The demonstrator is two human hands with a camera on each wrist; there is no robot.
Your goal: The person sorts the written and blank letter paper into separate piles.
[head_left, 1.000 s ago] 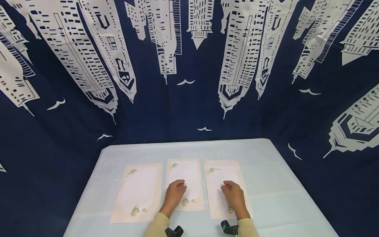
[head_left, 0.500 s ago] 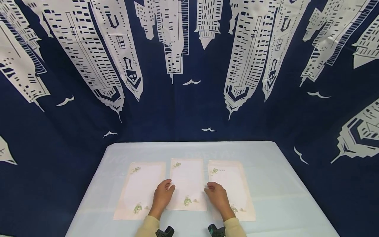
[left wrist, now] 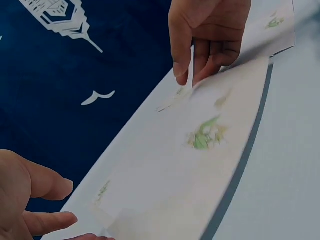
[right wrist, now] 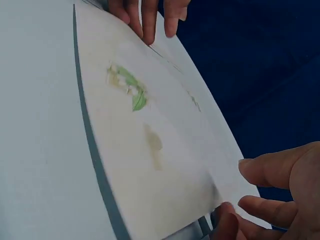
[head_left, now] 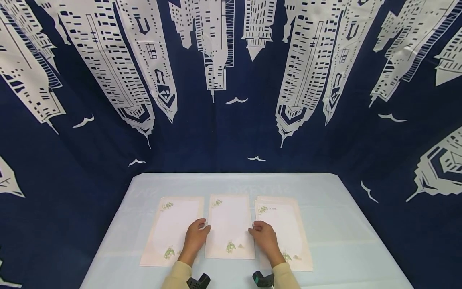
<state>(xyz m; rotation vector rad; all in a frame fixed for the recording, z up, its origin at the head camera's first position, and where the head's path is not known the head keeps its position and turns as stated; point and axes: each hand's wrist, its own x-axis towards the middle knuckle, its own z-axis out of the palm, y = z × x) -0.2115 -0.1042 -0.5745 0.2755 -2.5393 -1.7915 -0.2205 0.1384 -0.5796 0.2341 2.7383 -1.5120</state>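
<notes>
A sheet of letter paper (head_left: 231,224) with a pale pink border and green leafy prints lies between my hands. My left hand (head_left: 195,241) pinches its left edge, and my right hand (head_left: 266,242) pinches its right edge. Both wrist views show the sheet bowed slightly, with a dark shadow along its near edge, so it is raised a little. In the left wrist view, the right hand (left wrist: 210,37) has its index finger stretched away from the paper. Over in the right wrist view, fingertips of the left hand (right wrist: 147,17) meet the sheet's far edge.
A similar sheet (head_left: 177,220) lies to the left, partly under my left forearm. Several overlapping sheets (head_left: 288,224), the top one with small dark print, lie to the right. A pale blue cloth covers the table (head_left: 343,249). A navy curtain (head_left: 231,128) hangs behind.
Both hands have moved left from over the middle and right sheets to the middle sheet's two side edges. That sheet now looks slightly nearer and raised. The head view has shifted slightly.
</notes>
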